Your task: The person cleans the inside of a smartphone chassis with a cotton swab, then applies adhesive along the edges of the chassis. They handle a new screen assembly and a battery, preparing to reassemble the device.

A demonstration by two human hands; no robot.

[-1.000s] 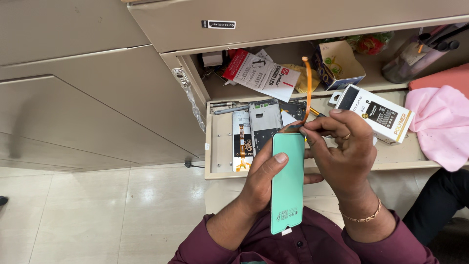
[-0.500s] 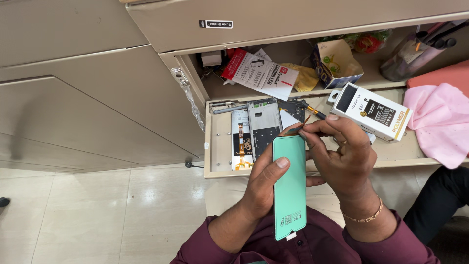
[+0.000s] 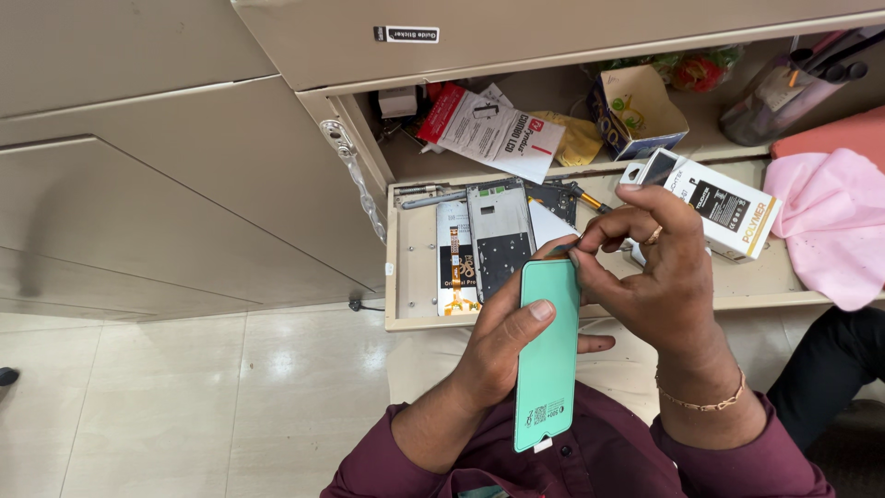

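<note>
A beige cabinet (image 3: 184, 184) fills the left and top of the view, with an open drawer (image 3: 410, 277) pulled out below a cluttered shelf. In the drawer lie a metal phone frame (image 3: 500, 235) and a phone part with an orange flex cable (image 3: 454, 263); a white box (image 3: 714, 205) rests at its right, a pink cloth (image 3: 834, 226) beside it. Over the lap, the left hand (image 3: 502, 346) grips a mint-green panel (image 3: 548, 355), thumb pressed on its face, holding it upright near the drawer's front edge. The right hand (image 3: 659, 277) pinches at the panel's top corner, fingertips closed together there; whether they hold a tool, I cannot tell.
</note>
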